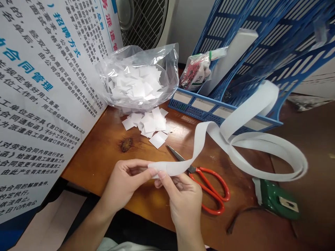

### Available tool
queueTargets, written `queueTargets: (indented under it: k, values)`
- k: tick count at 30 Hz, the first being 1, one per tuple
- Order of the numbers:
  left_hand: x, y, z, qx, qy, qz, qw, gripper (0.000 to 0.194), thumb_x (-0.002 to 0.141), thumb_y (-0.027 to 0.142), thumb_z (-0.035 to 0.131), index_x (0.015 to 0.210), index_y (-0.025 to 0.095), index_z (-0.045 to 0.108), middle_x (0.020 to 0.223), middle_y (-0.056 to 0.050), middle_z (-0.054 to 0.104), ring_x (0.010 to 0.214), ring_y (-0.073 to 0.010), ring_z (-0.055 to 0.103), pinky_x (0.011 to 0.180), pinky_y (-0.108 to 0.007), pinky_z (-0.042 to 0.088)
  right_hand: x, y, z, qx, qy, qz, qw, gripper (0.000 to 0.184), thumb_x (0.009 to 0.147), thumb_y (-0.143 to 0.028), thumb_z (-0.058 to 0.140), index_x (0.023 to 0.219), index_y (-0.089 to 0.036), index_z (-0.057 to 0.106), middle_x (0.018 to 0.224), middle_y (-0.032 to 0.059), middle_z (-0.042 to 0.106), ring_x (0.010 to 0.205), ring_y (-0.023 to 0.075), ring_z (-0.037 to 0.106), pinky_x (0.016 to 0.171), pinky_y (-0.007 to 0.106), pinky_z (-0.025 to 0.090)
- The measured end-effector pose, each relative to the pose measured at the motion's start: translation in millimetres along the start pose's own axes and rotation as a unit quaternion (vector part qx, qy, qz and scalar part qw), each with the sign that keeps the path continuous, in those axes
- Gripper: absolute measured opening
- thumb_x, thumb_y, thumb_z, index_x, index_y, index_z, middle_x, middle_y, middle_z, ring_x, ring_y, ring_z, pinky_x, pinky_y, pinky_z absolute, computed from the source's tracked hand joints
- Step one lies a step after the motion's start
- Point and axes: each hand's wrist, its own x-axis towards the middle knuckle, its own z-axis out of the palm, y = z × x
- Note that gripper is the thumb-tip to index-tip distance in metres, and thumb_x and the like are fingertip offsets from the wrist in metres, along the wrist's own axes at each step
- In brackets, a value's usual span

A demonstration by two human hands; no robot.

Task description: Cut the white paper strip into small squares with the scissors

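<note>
A long white strip (235, 139) of tape-like material loops across the wooden table (104, 153) and curls up by the blue rack. My left hand (125, 181) and my right hand (183, 202) both pinch the strip's near end between thumb and fingers, close together above the table's front edge. Just behind my right hand lie red-handled scissors (209, 188), closed, flat on the wood. A small pile of cut white squares (149, 125) sits further back, in front of a clear plastic bag (138, 76) holding many more squares.
A large printed board (39, 87) leans at the left. Blue plastic file racks (248, 52) stand at the back right, with a packet of clips (196, 71) inside. A green tool (277, 198) lies at the right. A fan grille (143, 17) is behind.
</note>
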Motion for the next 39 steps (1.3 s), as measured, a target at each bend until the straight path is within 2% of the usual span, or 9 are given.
queueTargets:
  k: [6, 14, 20, 25, 27, 29, 32, 34, 39]
  values:
    - [3, 0, 0.1, 0.013, 0.018, -0.009, 1.0, 0.018, 0.067, 0.03, 0.093, 0.075, 0.018, 0.083, 0.076, -0.005, 0.08, 0.069, -0.0182, 0.072, 0.07, -0.025, 0.059, 0, 7, -2, 0.006, -0.006, 0.023, 1.0, 0.024, 0.084, -0.04, 0.083, 0.078, -0.017, 0.083, 0.062, 0.0047, 0.074, 0.053, 0.016, 0.068, 0.055, 0.024, 0.059]
    - [4, 5, -8.8, 0.056, -0.056, -0.021, 0.997, 0.02, 0.081, 0.037, 0.083, 0.088, 0.019, 0.086, 0.073, -0.005, 0.077, 0.066, -0.0157, 0.065, 0.066, -0.023, 0.053, -6, -9, 8, 0.005, 0.046, 0.046, 0.998, 0.021, 0.078, -0.036, 0.085, 0.072, -0.017, 0.08, 0.059, 0.0032, 0.072, 0.053, 0.0167, 0.066, 0.055, 0.027, 0.058]
    - [4, 6, -10.4, 0.091, -0.068, -0.007, 0.994, 0.026, 0.088, 0.04, 0.075, 0.078, 0.017, 0.082, 0.071, -0.005, 0.073, 0.066, -0.0155, 0.061, 0.066, -0.024, 0.051, -4, -12, 14, 0.002, 0.031, 0.05, 0.998, 0.021, 0.078, -0.035, 0.083, 0.07, -0.017, 0.078, 0.058, 0.0027, 0.071, 0.053, 0.0157, 0.065, 0.056, 0.026, 0.057]
    - [4, 4, -9.2, 0.117, -0.025, 0.008, 0.993, 0.024, 0.087, 0.041, 0.075, 0.081, 0.019, 0.083, 0.071, -0.004, 0.074, 0.066, -0.0156, 0.063, 0.065, -0.022, 0.051, -11, -28, -3, -0.129, -0.009, 0.045, 0.991, 0.028, 0.084, -0.045, 0.078, 0.079, -0.018, 0.077, 0.062, 0.0052, 0.071, 0.047, 0.016, 0.059, 0.044, 0.026, 0.047]
    - [4, 1, -8.7, 0.124, 0.015, 0.015, 0.992, 0.024, 0.086, 0.041, 0.076, 0.08, 0.018, 0.083, 0.064, -0.004, 0.072, 0.061, -0.0149, 0.063, 0.062, -0.021, 0.051, -13, -40, -30, -0.272, 0.015, -0.049, 0.961, 0.029, 0.088, -0.047, 0.075, 0.095, -0.019, 0.077, 0.073, 0.0074, 0.075, 0.052, 0.018, 0.062, 0.05, 0.029, 0.051]
    - [5, -2, -7.7, 0.125, 0.045, 0.024, 0.991, 0.025, 0.083, 0.041, 0.078, 0.077, 0.018, 0.083, 0.06, -0.004, 0.07, 0.058, -0.0151, 0.063, 0.059, -0.021, 0.051, -10, -48, -63, -0.429, 0.055, -0.142, 0.89, 0.028, 0.09, -0.044, 0.071, 0.108, -0.023, 0.075, 0.094, 0.0086, 0.077, 0.063, 0.0193, 0.067, 0.058, 0.03, 0.053]
    - [6, -5, -5.4, 0.122, 0.07, 0.03, 0.99, 0.025, 0.08, 0.041, 0.08, 0.075, 0.017, 0.083, 0.06, -0.004, 0.071, 0.057, -0.0165, 0.065, 0.056, -0.022, 0.053, 0, -48, -102, -0.58, -0.025, -0.197, 0.79, 0.031, 0.092, -0.033, 0.06, 0.121, -0.024, 0.068, 0.109, 0.0097, 0.074, 0.095, 0.0282, 0.071, 0.075, 0.036, 0.056]
    - [8, -6, -4.2, 0.121, 0.081, 0.034, 0.989, 0.023, 0.079, 0.04, 0.081, 0.078, 0.018, 0.084, 0.061, -0.004, 0.072, 0.057, -0.0168, 0.066, 0.056, -0.021, 0.055, 5, -42, -110, -0.635, -0.046, -0.197, 0.746, 0.034, 0.091, -0.022, 0.05, 0.122, -0.021, 0.065, 0.112, 0.011, 0.071, 0.101, 0.0289, 0.069, 0.079, 0.038, 0.055]
    - [10, -10, -5.3, 0.116, 0.1, 0.049, 0.987, 0.022, 0.081, 0.039, 0.081, 0.088, 0.019, 0.085, 0.065, -0.003, 0.074, 0.061, -0.0166, 0.068, 0.058, -0.021, 0.057, 12, -35, -88, -0.729, 0.015, -0.103, 0.677, 0.031, 0.078, -0.006, 0.052, 0.104, -0.021, 0.062, 0.093, 0.0077, 0.066, 0.085, 0.0264, 0.064, 0.051, 0.029, 0.038]
